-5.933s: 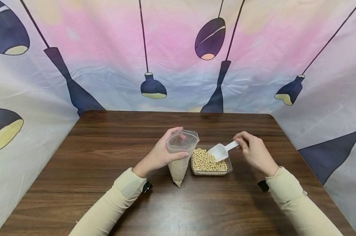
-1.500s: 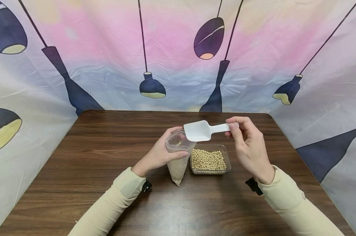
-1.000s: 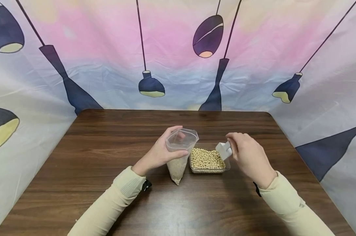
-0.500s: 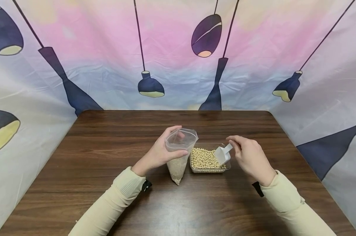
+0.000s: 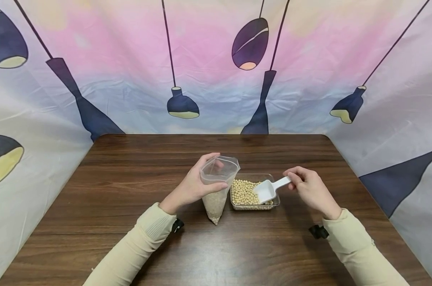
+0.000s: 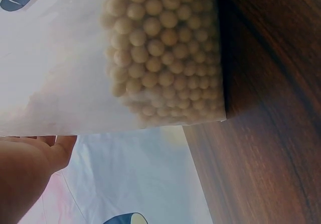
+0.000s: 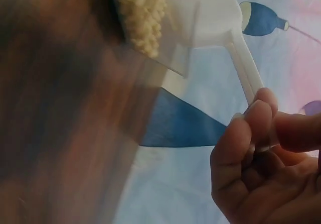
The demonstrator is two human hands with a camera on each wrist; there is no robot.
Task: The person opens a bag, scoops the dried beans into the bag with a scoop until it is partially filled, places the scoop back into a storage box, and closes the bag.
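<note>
My left hand (image 5: pixel 192 186) grips a clear plastic bag (image 5: pixel 216 204) around its open mouth, thumb in front and fingers behind. The bag stands upright on the table, its pointed lower corner toward me. Pale round soybeans (image 6: pixel 160 48) fill its lower part in the left wrist view. Just right of it sits a clear rectangular container (image 5: pixel 253 207) of soybeans (image 5: pixel 242 192). My right hand (image 5: pixel 312 190) pinches the handle end of a white plastic scoop (image 5: pixel 266 191), whose blade lies in the beans on the container's right side. Whether the scoop carries beans cannot be told.
A dark wood-grain table (image 5: pixel 130 171) spreads beneath both hands. Behind it and along both sides hangs a cloth backdrop (image 5: pixel 216 59) printed with lamps. A black strap (image 5: pixel 318 231) shows at the right wrist.
My right hand has brought the scoop from the bag's mouth back down into the container, then turned its blade into the beans and shifted slightly right. The left hand and bag have stayed put.
</note>
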